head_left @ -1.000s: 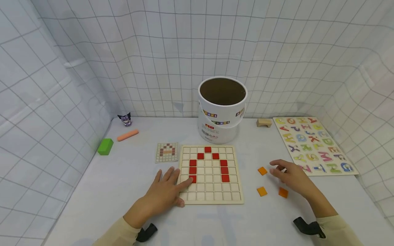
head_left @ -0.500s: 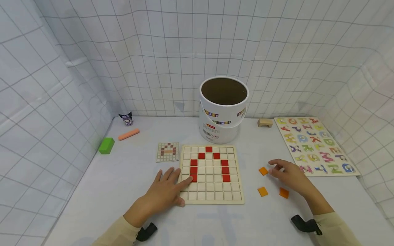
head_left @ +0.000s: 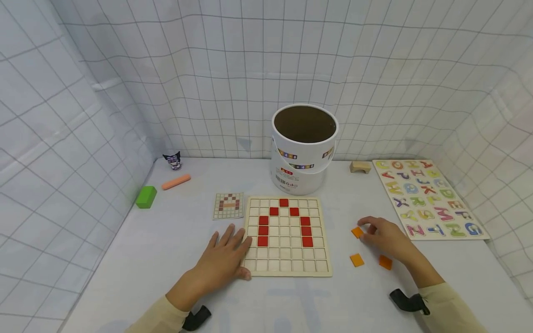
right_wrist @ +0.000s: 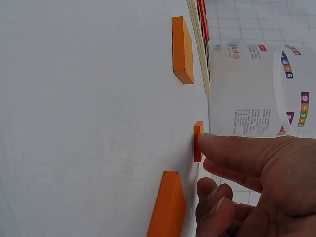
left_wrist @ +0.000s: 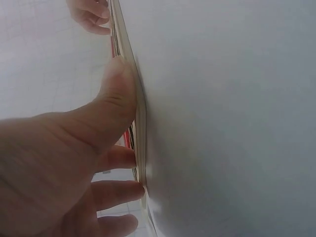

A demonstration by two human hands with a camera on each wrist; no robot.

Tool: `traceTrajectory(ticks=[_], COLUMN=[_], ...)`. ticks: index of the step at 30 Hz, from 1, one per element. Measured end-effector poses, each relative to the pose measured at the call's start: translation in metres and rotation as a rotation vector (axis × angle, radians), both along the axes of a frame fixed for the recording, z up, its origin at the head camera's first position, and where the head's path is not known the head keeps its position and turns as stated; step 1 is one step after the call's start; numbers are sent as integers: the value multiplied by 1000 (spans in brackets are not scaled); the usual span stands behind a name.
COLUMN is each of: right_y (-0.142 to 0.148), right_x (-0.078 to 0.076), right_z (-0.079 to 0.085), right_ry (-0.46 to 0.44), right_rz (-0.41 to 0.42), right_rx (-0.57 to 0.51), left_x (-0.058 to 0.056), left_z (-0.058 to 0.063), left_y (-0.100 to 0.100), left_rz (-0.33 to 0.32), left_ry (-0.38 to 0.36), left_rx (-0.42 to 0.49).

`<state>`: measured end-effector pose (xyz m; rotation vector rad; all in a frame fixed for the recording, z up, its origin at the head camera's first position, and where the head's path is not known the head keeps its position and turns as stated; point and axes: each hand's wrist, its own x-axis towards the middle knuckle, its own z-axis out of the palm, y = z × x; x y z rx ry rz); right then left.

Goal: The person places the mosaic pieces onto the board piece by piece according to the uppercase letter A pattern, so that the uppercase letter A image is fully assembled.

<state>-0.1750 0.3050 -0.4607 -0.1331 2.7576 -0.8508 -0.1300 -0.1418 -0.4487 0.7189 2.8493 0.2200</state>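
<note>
A cream square grid board [head_left: 285, 253] with red tiles [head_left: 263, 231] set in an arch lies on the table. My left hand [head_left: 218, 261] rests at its left side, fingers spread and fingertips over the edge; in the left wrist view the thumb [left_wrist: 118, 94] lies along the board's side. On the right, my right hand [head_left: 388, 238] is at an orange tile [head_left: 356, 232]. Its thumb [right_wrist: 237, 150] overlaps that tile in the right wrist view, while the index fingertip stands just beyond it. Two more orange tiles, one nearer the board [head_left: 356, 260] and one under the wrist [head_left: 385, 262], lie close by.
A pattern card [head_left: 228, 206] lies left of the board. Behind it stands a white bucket [head_left: 297, 178]. An alphabet puzzle board [head_left: 429, 199] and a small wooden arch block [head_left: 360, 167] are at right. A green block [head_left: 146, 197], orange stick [head_left: 176, 181] and small figurine [head_left: 172, 161] sit at left.
My right hand has moved left, its thumb and index finger coming to the far orange tile. My left index finger has drawn back from the lowest left red tile to the board's edge.
</note>
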Motion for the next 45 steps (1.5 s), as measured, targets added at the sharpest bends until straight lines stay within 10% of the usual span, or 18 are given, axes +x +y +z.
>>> traceTrajectory(ticks=[11,21,27,32,39,45], right_y=[-5,-33,-78,-117,-149,-160], right_x=[-6,-28,-37,-36,-32,-32], right_z=[4,7,6,4,0,3], right_ry=[40,-117,-215,-229,-12,7], right_rz=[39,-107,-80,5,156,182], right_rx=[-24,-592,-693,-580,-192,-124], left_x=[0,0,0,-1,0,0], left_z=[-3,-2,1,1,-2,1], left_y=[-2,-3,-1,-1,-1,0], left_rz=[-12,-13,-27,-33,-42,-32], left_ry=[11,-2,7,18,10,17], left_rx=[7,9,19,23,24,16])
